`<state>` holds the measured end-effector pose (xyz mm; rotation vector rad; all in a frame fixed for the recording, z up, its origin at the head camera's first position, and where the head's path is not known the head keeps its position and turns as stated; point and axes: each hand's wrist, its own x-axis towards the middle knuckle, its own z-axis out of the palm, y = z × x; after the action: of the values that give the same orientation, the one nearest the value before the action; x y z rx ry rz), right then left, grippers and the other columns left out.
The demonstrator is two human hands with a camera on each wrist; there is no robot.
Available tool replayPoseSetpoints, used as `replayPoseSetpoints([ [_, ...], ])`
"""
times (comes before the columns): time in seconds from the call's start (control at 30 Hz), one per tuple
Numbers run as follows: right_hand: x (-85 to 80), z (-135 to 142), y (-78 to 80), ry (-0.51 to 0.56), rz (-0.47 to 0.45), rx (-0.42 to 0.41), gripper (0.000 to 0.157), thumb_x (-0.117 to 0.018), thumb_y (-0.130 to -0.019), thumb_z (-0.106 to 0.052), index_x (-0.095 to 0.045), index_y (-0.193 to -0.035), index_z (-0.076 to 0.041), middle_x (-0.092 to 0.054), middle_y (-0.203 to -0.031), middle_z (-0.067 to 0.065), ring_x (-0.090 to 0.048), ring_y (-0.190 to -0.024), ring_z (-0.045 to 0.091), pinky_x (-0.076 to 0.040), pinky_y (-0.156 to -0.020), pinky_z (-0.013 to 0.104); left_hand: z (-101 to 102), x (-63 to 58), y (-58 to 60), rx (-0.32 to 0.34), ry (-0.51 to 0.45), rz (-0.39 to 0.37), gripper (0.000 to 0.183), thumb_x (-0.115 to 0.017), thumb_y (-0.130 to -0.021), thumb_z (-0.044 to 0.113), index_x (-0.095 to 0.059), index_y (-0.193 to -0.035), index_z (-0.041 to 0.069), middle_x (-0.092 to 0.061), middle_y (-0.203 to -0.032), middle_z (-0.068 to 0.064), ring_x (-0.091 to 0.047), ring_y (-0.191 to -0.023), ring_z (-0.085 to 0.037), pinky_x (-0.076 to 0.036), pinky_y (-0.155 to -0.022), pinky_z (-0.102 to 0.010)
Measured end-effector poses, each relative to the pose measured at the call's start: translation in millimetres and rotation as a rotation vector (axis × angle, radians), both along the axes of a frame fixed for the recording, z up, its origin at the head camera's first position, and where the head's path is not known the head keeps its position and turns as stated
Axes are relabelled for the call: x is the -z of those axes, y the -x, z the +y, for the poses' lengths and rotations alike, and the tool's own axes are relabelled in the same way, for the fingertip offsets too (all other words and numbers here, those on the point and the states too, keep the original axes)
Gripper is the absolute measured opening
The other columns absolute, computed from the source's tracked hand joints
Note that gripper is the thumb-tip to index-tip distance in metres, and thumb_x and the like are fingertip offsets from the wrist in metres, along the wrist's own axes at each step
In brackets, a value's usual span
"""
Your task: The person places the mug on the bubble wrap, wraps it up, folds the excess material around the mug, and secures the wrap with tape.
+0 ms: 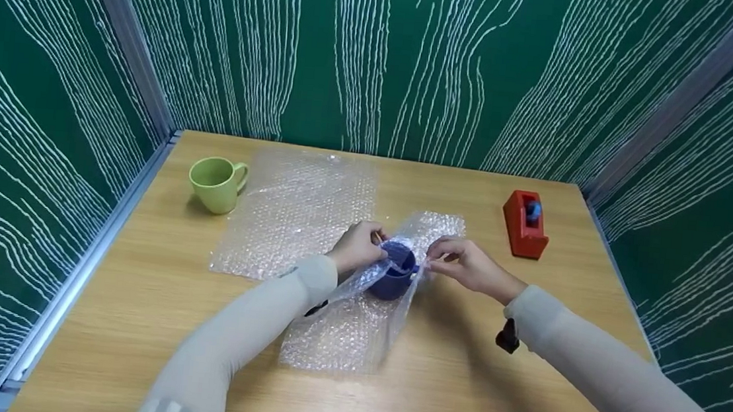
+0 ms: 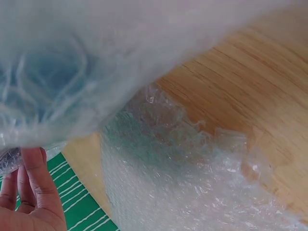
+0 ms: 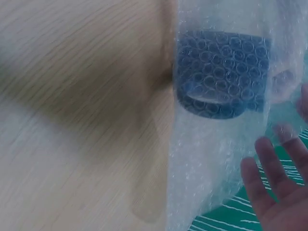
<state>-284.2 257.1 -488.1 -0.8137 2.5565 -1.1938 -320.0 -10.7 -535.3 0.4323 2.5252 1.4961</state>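
Note:
A dark blue mug (image 1: 389, 285) stands on a sheet of bubble wrap (image 1: 331, 347) near the table's middle, its mouth facing up. My left hand (image 1: 359, 246) pinches one raised edge of that sheet at the mug's left rim. On the other side, my right hand (image 1: 471, 268) pinches the opposite edge, close to the mug's handle. In the right wrist view the mug shows through the clear bubbles (image 3: 207, 154), and several fingers (image 3: 269, 163) are spread apart. Raised wrap blocks much of the left wrist view, where the left hand (image 2: 38, 197) is partly visible.
A green mug (image 1: 214, 186) stands at the table's back left. Beside it a second bubble wrap sheet (image 1: 300, 207) lies flat. A red tape dispenser (image 1: 525, 226) with a blue roll stands at the back right. Green walls with white lines surround the wooden table (image 1: 131, 318).

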Motion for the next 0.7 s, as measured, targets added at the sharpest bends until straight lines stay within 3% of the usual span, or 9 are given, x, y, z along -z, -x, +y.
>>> replayPoseSetpoints([
  [0.2, 1.9, -12.7, 5.5, -0.02, 0.024, 0.039, 0.007, -0.078, -0.101, -0.016, -0.081, -0.099, -0.01, -0.076, -0.105, 0.007, -0.063, -0.099, 0.018, -0.055, -0.087, 0.035, 0.8, 1.0, -0.5, -0.001, 0.003, 0.004, 0.023, -0.076, -0.082, -0.006, -0.074, -0.104, -0.004, -0.057, -0.082, 0.005, -0.054, -0.08, -0.01, -0.045, -0.072, -0.02],
  [0.37, 3.3, -20.9, 9.4, -0.04, 0.01, 0.07, 0.008, -0.078, -0.102, -0.021, -0.082, -0.104, -0.014, -0.076, -0.108, 0.005, -0.064, -0.102, 0.022, -0.055, -0.091, 0.04, 0.3, 2.0, 0.1, -0.004, 0.004, 0.002, 0.022, -0.076, -0.082, -0.005, -0.073, -0.104, -0.005, -0.058, -0.083, 0.005, -0.055, -0.08, -0.009, -0.045, -0.07, -0.018],
  [0.6, 15.0, -32.6, 16.7, 0.044, 0.129, 0.07, 0.008, -0.08, -0.099, -0.012, -0.082, -0.1, -0.004, -0.076, -0.095, 0.01, -0.065, -0.088, 0.017, -0.054, -0.078, 0.026, 0.2, 2.6, -0.1, 0.003, -0.047, -0.019, 0.022, -0.076, -0.081, -0.006, -0.071, -0.103, -0.002, -0.055, -0.082, 0.007, -0.053, -0.08, -0.008, -0.043, -0.072, -0.018],
  [0.7, 18.8, -36.3, 18.4, 0.048, 0.13, 0.103, 0.006, -0.081, -0.098, -0.012, -0.083, -0.1, -0.006, -0.077, -0.096, 0.009, -0.064, -0.086, 0.016, -0.053, -0.075, 0.023, -0.3, 3.8, 0.4, 0.013, -0.08, -0.025, 0.023, -0.074, -0.081, -0.006, -0.071, -0.103, -0.003, -0.055, -0.081, 0.007, -0.053, -0.079, -0.008, -0.043, -0.072, -0.018],
])
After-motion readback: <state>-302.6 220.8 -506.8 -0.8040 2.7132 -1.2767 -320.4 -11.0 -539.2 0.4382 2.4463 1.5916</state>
